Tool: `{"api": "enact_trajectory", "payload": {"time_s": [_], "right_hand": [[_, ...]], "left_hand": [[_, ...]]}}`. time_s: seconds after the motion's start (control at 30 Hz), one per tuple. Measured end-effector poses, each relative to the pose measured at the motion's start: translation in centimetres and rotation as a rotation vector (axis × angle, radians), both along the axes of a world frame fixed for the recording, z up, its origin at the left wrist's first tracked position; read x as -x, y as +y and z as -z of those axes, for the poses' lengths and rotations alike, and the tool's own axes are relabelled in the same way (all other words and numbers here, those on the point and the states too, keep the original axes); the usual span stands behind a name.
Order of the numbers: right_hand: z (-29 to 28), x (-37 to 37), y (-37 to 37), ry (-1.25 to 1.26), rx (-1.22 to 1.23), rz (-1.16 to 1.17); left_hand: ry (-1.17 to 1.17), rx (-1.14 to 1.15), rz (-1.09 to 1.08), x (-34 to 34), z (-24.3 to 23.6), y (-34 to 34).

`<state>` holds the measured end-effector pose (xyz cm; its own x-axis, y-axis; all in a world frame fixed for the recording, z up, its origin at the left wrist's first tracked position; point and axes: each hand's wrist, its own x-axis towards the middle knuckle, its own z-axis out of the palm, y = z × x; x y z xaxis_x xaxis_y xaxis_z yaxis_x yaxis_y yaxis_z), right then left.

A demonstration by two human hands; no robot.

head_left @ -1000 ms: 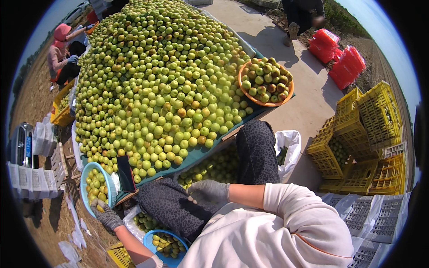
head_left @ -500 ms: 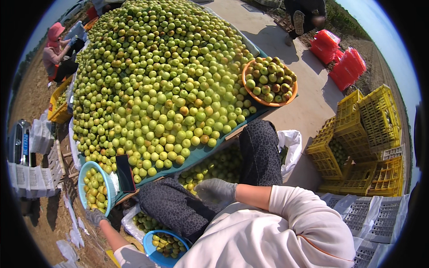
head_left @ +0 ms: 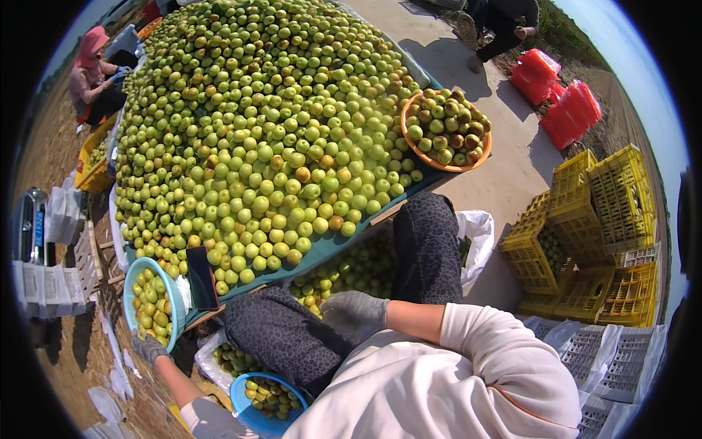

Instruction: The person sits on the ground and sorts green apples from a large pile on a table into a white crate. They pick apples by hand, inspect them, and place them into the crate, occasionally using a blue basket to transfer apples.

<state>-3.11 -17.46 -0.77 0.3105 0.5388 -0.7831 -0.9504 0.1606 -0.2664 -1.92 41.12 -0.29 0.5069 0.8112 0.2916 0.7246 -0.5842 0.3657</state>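
Left hand [head_left: 150, 349], grey-gloved, reaches out at the lower left, fingers up against the lower rim of a light-blue basket [head_left: 177, 304]. From my end of the feed I cannot tell whether they pinch the rim or only rest on it.

Right hand [head_left: 355, 314], gloved the same, lies over the lap between the thighs, back of the hand toward me. Its fingers are mostly hidden; I cannot tell if it is spread or pressed together, nor if it holds anything.

The basket sits tilted at the near left corner of the table [head_left: 322, 252], well filled with green-yellow fruit. A dark phone [head_left: 202, 278] lies just to its right. Beyond, I log a broad heap of fruit [head_left: 256, 146], mostly green, some blushed brown. An orange basin [head_left: 480, 160] of darker, redder fruit stands at the right corner.

More loose fruit [head_left: 344, 278] shows below the table edge, between the patterned trouser legs [head_left: 428, 249]. Down by the left thigh I have a blue bowl [head_left: 256, 419], part filled with fruit.

Right side: stacked yellow crates [head_left: 621, 194]; farther off, red bags [head_left: 574, 113]. Far left, a co-worker in a pink hat [head_left: 91, 77] sits beside the heap.
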Motion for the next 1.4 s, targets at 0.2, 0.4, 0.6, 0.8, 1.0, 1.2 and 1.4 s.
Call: {"api": "enact_trajectory", "payload": {"time_s": [0.2,0.4,0.6,0.8,1.0,1.2,1.4], "right_hand": [[-0.8,-0.1,-0.4,0.021,-0.033,-0.029],[-2.2,-0.1,-0.1,-0.013,0.049,-0.033],[-2.1,-0.3,0.2,-0.009,0.117,-0.042],[-1.5,-4.4,-2.7,-0.373,0.242,-0.072],[-1.0,-14.5,-5.1,-1.150,0.854,-0.113],[-1.2,-24.5,-0.3,-1.670,1.477,-0.576],[-1.9,-28.0,0.6,-1.525,1.427,-0.914]], "left_hand": [[-0.236,0.261,-0.018,2.5,2.4,2.6],[-0.013,0.084,0.128,3.0,3.9,4.4],[-0.049,0.234,0.183,2.3,2.9,4.1],[-0.120,0.241,0.244,3.8,4.0,3.9],[-0.603,0.057,0.265,2.5,-1.3,-6.6],[-0.706,0.067,0.671,-4.0,-1.2,-28.0],[-0.527,0.895,0.927,-7.6,-0.9,-39.1]]}}
